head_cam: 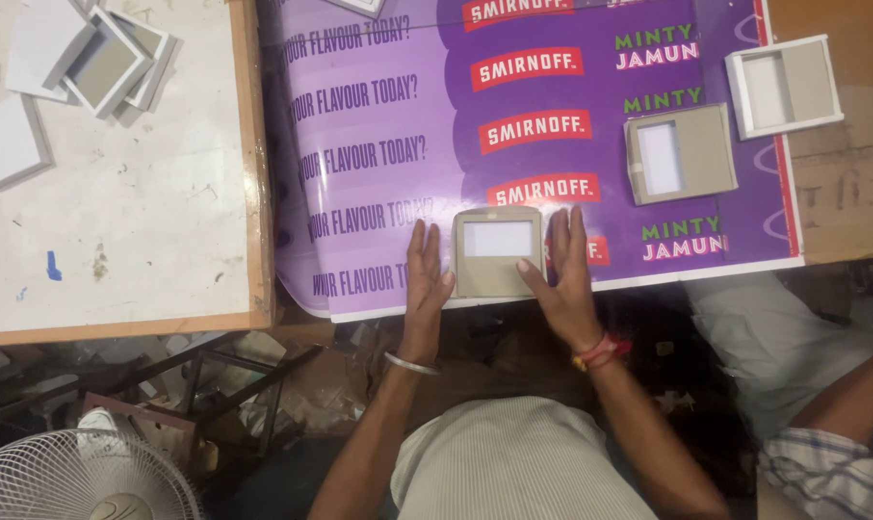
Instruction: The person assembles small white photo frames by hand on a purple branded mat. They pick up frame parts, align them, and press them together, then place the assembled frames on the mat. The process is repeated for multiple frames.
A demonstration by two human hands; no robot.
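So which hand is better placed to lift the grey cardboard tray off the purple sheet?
Probably the right hand: its thumb already lies on the grey cardboard tray. The left hand lies flat beside the tray's edge.

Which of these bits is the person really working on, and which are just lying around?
In hand:
grey card tray, flat on the purple printed sheet
left hand and right hand, pressing its two sides

Lying about:
second grey tray
white tray
pile of white and grey trays on the white table
fan
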